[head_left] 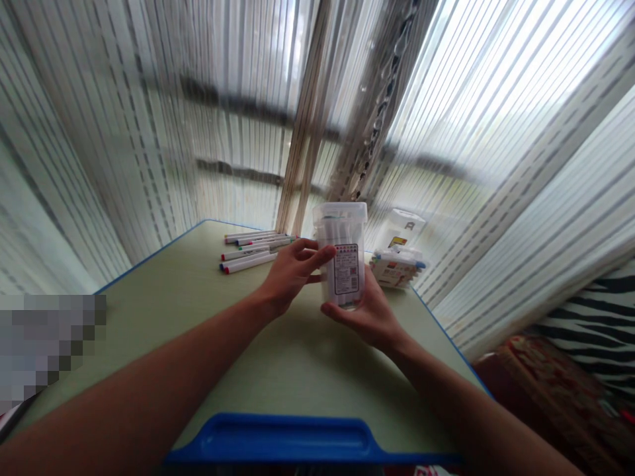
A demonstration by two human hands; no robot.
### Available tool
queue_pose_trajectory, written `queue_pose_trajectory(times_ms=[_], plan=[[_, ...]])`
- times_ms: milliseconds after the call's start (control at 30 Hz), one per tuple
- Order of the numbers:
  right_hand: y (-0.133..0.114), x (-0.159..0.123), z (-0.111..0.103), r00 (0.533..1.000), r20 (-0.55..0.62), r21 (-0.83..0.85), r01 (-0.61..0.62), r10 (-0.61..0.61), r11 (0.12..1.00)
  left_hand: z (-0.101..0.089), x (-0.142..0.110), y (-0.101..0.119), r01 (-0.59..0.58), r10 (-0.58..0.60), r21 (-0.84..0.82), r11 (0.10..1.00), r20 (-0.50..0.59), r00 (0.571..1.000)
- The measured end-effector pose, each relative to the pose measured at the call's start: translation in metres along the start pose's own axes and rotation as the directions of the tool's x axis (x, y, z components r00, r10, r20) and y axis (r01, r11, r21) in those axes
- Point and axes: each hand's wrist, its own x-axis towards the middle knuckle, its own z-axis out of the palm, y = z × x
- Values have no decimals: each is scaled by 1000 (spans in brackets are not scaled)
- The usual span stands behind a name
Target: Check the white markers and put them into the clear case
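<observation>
A clear plastic marker case (pixel 342 264) with a pale lid and a printed label is held upright above the table. Faint pale shapes show through its walls. My right hand (pixel 370 311) grips it from below and behind, thumb across the lower front. My left hand (pixel 295 268) wraps the case's left side, its thumb on the front near the label. Several white markers (pixel 253 254) with coloured ends lie on the table behind my left hand.
The pale green table (pixel 292 370) has blue edging and a blue tray (pixel 290 436) at the front. Another marker pack (pixel 394 268) and a white box (pixel 404 225) stand at the back right. Striped sheer curtains (pixel 238 86) hang behind. A zebra-print cloth (pixel 590 324) lies at the right.
</observation>
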Motion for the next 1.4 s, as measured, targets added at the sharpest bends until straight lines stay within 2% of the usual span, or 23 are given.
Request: queue_pose_trajectory(times_ms=[133, 233, 500, 700, 1067, 1400], plan=[[-3, 1, 3, 1000, 14, 185, 12, -15, 983, -4, 2, -1, -39, 39, 20, 999, 21, 999], [-6, 0, 4, 997, 64, 343, -50, 30, 938, -7, 5, -2, -67, 66, 31, 997, 52, 997], [-11, -5, 4, 983, 161, 457, -158, 93, 875, -5, 4, -4, -75, 67, 44, 996, 158, 985], [-12, -7, 4, 975, 196, 471, -191, 109, 861, -4, 2, -5, -26, 27, -8, 1000, 222, 975], [-11, -6, 3, 972, 213, 467, -193, 102, 863, -3, 3, -6, 19, -1, -75, 997, 236, 972], [-12, -5, 4, 969, 223, 458, -200, 105, 866, -4, 4, -8, 13, 8, -85, 996, 242, 970]])
